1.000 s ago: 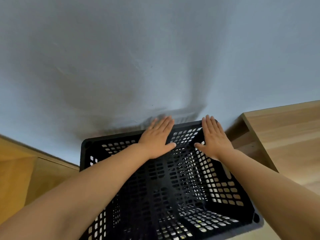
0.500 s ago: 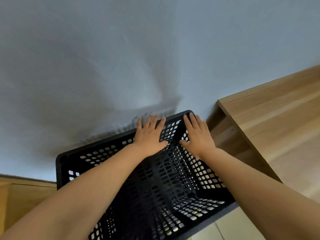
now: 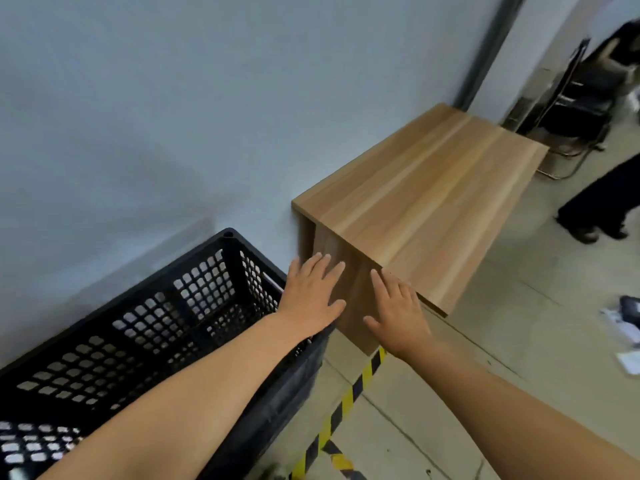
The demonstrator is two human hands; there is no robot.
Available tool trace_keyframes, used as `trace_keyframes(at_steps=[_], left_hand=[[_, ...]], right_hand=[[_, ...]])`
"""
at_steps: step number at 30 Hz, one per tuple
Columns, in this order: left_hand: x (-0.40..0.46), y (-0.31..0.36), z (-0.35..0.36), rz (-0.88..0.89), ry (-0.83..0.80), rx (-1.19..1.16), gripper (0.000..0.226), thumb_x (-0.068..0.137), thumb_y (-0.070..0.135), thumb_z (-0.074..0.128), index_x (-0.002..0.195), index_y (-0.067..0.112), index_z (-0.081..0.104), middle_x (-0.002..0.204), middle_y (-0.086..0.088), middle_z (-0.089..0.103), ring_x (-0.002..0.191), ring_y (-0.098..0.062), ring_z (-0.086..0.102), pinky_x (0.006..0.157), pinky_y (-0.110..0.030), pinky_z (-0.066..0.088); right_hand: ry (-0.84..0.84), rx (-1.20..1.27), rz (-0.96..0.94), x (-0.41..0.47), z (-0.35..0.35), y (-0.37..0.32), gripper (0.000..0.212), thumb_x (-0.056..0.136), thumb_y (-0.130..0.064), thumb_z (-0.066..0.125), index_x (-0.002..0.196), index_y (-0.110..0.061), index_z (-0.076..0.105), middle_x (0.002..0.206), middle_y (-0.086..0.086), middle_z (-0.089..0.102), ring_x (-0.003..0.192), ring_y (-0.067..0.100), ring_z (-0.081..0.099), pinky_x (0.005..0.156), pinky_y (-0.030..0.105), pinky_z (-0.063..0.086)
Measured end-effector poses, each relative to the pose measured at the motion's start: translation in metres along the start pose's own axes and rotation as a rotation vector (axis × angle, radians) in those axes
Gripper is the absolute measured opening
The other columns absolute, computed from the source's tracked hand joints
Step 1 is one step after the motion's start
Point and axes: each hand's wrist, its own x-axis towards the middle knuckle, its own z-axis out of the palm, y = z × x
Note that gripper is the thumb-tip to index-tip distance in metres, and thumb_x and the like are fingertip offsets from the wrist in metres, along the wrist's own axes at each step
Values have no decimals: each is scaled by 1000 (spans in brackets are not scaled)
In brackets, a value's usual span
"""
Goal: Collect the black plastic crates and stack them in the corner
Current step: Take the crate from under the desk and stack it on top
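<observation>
Both hands, left (image 3: 311, 299) and right (image 3: 398, 315), flat, fingers spread, holding nothing. Crate (image 3: 156, 341) sits against wall (image 3: 173, 116), beside table (image 3: 415, 202). Risk: crate unsquared, later stack leans.

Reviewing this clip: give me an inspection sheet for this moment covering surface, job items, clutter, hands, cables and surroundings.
Surface: pale floor with a yellow-and-black striped tape line.
Job's things: one black crate, perforated, empty, standing against the grey wall; stacked or not, cannot tell.
Clutter: papers and a dark item on the floor at the right edge.
Hands: left hand open and flat by the crate's right rim; right hand open, empty, in front of the wooden table.
Cables: nothing seen.
Surroundings: another person's dark trouser legs and shoes; black chair, blurred.
</observation>
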Motion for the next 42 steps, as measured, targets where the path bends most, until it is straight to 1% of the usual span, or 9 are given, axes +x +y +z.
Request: trace_keyframes(at_steps=[2,4,7,10,17,25,30,36,42], left_hand=[[3,45,3,63,2,19,69,92,49,39,151,27,11,161,-4,10,148,-21,1,117,-48,-4],[5,90,8,126,-23,21,69,92,48,41,151,27,12,160,-5,12,148,-21,2,117,-48,-4],[3,161,19,239,-63,25,69,92,47,43,151,27,15,160,-6,13,147,-22,5,118,-48,-3],[-2,235,36,348,-90,12,69,90,46,45,150,27,17,158,-6,17,146,-23,8,118,-48,0],[-25,400,83,595,-194,34,72,91,47,46,151,27,12,161,-5,7,148,-21,2,119,-46,-2],[-49,556,125,875,-269,71,72,88,42,48,151,26,17,160,-7,11,147,-21,4,118,-44,0],[-56,639,149,1044,-316,108,70,90,44,46,151,27,16,160,-7,11,147,-22,5,118,-42,3],[-49,739,175,1236,-375,132,69,91,43,45,151,27,15,160,-7,9,147,-22,3,118,-44,4],[-11,830,191,1371,-410,155,68,92,41,44,151,27,14,160,-6,8,147,-21,2,119,-44,3]], right_hand=[[21,20,81,-33,-7,38,81,91,-40,48,151,-18,-4,159,7,5,146,27,7,119,41,6],[35,64,164,-68,-13,76,80,91,-37,47,151,-17,-1,159,8,7,145,27,9,118,41,5],[44,113,302,-126,-16,134,79,91,-35,47,151,-19,-2,160,8,3,146,27,6,117,40,2],[31,143,431,-186,-15,193,81,91,-36,48,151,-19,-5,160,7,1,146,28,6,117,40,5],[51,145,721,-330,-10,304,80,92,-38,47,151,-15,-2,159,8,6,144,28,11,117,39,9],[111,287,1165,-474,-2,378,79,90,-35,51,150,-15,4,156,8,15,140,30,21,112,38,22],[137,386,1355,-534,7,404,79,91,-33,51,151,-18,1,158,6,8,143,29,15,115,40,19],[166,418,1576,-582,15,456,79,92,-33,51,150,-20,-1,159,6,4,145,29,11,116,40,17],[184,492,1798,-601,17,519,81,90,-30,52,151,-20,0,160,4,4,146,24,8,117,39,19]])
